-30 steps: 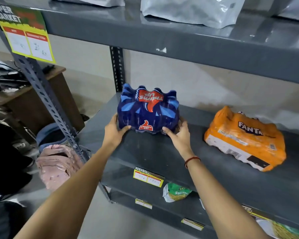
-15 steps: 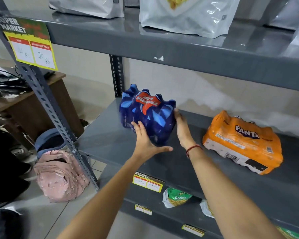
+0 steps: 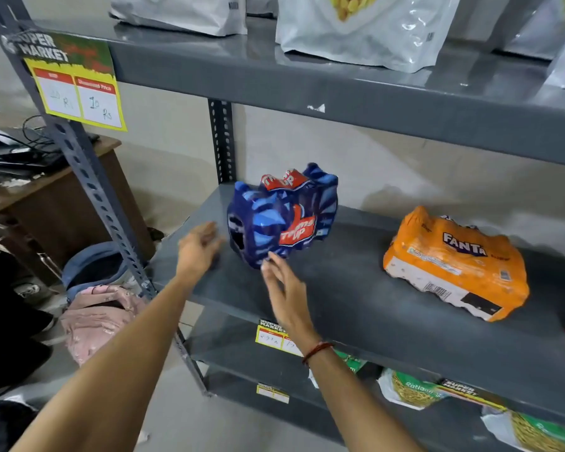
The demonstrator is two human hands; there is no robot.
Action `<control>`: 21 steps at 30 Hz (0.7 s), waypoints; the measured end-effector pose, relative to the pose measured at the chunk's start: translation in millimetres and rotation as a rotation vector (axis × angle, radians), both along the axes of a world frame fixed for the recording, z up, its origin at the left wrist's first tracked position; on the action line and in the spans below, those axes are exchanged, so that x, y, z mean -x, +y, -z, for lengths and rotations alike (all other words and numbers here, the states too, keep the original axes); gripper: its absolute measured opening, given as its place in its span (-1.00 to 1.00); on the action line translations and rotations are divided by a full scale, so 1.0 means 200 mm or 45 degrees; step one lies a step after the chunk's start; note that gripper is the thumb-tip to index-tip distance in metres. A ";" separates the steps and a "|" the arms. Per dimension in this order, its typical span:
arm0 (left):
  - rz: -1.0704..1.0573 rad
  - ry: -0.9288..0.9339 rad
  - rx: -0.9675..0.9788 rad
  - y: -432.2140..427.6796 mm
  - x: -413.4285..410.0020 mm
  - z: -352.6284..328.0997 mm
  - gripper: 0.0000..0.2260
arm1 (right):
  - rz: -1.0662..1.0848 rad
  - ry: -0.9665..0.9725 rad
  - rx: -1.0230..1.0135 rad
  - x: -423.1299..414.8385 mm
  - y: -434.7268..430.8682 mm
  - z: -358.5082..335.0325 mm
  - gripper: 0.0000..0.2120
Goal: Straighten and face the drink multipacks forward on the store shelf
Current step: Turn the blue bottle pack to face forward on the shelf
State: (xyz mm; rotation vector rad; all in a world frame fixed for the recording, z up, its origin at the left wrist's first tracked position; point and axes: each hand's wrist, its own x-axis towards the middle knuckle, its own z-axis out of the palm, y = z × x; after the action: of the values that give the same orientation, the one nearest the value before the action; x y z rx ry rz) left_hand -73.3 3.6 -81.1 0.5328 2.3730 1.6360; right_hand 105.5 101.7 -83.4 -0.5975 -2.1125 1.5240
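We see the Thums Up multipack (image 3: 282, 216) standing at the left end of the middle shelf (image 3: 356, 298), and the Fanta multipack (image 3: 454, 262) lying well apart to its right. Pouches (image 3: 356, 27) sit on the shelf above, snack packets (image 3: 411, 389) below.

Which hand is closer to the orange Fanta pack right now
Right. The right hand is open in front of the blue Thums Up pack, well to the left of the orange Fanta pack. The left hand is farther left still, beyond the blue pack.

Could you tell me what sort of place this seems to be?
Probably a small shop or mock supermarket: grey metal shelving holds drink multipacks, and a price sign reads "Super Market".
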 end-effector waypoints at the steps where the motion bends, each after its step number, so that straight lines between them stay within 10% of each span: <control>1: -0.263 0.021 -0.019 -0.03 -0.01 0.00 -0.64 | -0.040 0.005 -0.042 0.01 0.01 0.01 -0.58; 7: -0.085 0.028 -0.181 0.04 -0.20 -0.06 -0.43 | 0.554 0.211 -0.140 0.07 0.34 -0.09 -0.51; 13: 0.012 -0.152 -0.300 0.26 -0.19 -0.06 -0.38 | 0.269 0.011 0.193 0.17 0.59 -0.18 -0.37; 21: 0.083 -0.017 -0.116 0.22 -0.06 -0.06 -0.48 | 0.400 -0.026 -0.111 0.15 0.55 -0.13 -0.51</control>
State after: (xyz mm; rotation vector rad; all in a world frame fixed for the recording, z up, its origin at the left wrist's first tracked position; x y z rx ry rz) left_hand -61.4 47.6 -70.0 0.6075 2.2556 1.7203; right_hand 76.1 210.9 -56.6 -0.8690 -1.9758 1.2509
